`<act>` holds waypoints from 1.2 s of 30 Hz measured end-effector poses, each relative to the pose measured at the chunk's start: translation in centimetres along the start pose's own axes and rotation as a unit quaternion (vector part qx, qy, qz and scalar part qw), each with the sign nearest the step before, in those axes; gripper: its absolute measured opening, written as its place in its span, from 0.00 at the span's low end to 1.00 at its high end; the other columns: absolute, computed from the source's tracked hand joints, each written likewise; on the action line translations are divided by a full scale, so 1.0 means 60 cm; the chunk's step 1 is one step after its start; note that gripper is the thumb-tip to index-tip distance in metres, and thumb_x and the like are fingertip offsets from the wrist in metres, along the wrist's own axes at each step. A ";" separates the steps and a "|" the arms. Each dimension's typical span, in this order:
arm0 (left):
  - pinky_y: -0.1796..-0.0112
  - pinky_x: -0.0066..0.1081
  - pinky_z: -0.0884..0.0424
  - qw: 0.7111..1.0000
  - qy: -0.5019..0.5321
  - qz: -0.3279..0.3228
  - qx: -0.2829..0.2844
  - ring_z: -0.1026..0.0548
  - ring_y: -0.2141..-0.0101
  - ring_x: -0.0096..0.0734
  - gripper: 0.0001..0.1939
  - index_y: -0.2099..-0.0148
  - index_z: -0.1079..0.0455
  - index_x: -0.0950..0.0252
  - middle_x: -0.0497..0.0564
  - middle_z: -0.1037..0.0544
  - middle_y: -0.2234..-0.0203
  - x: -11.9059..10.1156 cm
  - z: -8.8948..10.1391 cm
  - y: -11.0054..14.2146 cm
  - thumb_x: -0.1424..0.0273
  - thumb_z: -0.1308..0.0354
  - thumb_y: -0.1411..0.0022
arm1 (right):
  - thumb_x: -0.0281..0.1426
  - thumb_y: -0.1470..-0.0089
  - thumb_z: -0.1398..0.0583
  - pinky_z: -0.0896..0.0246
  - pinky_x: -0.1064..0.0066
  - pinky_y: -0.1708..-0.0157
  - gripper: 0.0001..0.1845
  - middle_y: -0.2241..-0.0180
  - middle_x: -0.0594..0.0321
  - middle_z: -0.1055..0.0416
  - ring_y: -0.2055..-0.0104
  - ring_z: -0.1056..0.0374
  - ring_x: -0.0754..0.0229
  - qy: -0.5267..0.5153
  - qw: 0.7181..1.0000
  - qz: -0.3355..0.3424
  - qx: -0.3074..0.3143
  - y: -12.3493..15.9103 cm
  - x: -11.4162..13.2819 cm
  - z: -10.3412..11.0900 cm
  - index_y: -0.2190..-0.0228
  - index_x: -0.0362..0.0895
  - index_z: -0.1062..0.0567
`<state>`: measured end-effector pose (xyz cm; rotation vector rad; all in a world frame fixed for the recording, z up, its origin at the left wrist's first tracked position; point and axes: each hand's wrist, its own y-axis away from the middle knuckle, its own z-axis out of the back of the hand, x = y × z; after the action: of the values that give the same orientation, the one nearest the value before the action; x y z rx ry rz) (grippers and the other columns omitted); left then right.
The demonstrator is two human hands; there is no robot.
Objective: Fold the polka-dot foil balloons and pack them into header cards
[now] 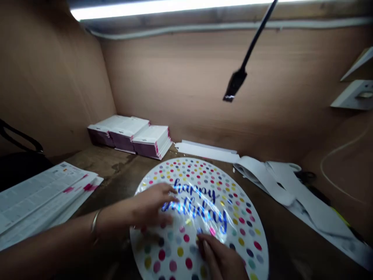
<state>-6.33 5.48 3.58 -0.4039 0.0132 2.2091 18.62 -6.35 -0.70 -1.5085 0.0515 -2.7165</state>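
A round white piece [177, 252] with coloured dots and blue "happy birthday" lettering lies flat on the table before me. Its surface is glossy and creased with reflections, like clear film. My left hand [154, 206] reaches over its left part, slightly blurred, with fingers and thumb apart and nothing between them. At the lower middle, my right hand [223, 256] rests over the dots with thumb and fingertips pinched together. Whatever those fingertips grip is too small or hidden to make out.
Stacks of printed cards [148, 142] stand at the back left. Printed sheets [43, 194] lie at the left edge. Long white paper strips [279, 186] curl along the right side, with a folded white strip [206, 151] at the back. A black cable [237, 79] hangs from above.
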 end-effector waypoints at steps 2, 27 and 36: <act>0.46 0.45 0.41 0.995 0.042 -0.076 0.051 0.39 0.45 0.51 0.39 0.42 0.37 0.57 0.57 0.35 0.44 -0.077 -0.046 0.048 0.51 0.35 0.55 | 0.37 0.43 0.48 0.33 0.60 0.55 0.18 0.58 0.55 0.25 0.55 0.29 0.51 0.077 0.992 0.099 0.017 0.012 0.015 0.019 0.57 0.46 0.24; 0.49 0.37 0.35 0.978 -0.072 -0.195 0.022 0.32 0.47 0.42 0.18 0.46 0.35 0.72 0.63 0.27 0.53 -0.165 -0.103 0.104 0.80 0.55 0.37 | 0.27 0.43 0.47 0.44 0.49 0.44 0.17 0.49 0.53 0.31 0.45 0.37 0.51 0.206 0.960 0.183 0.053 0.100 0.000 0.014 0.54 0.44 0.26; 0.71 0.22 0.34 0.972 0.204 0.108 0.041 0.28 0.72 0.27 0.04 0.68 0.29 0.66 0.46 0.25 0.74 -0.146 -0.071 0.055 0.73 0.45 0.43 | 0.28 0.45 0.44 0.36 0.59 0.50 0.12 0.55 0.55 0.27 0.50 0.33 0.55 0.136 0.976 0.166 -0.039 0.107 0.006 0.049 0.59 0.46 0.25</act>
<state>-2.66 -3.95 1.66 -0.8368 0.3845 2.2895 21.05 -12.82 0.86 -1.0201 0.3842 -2.6447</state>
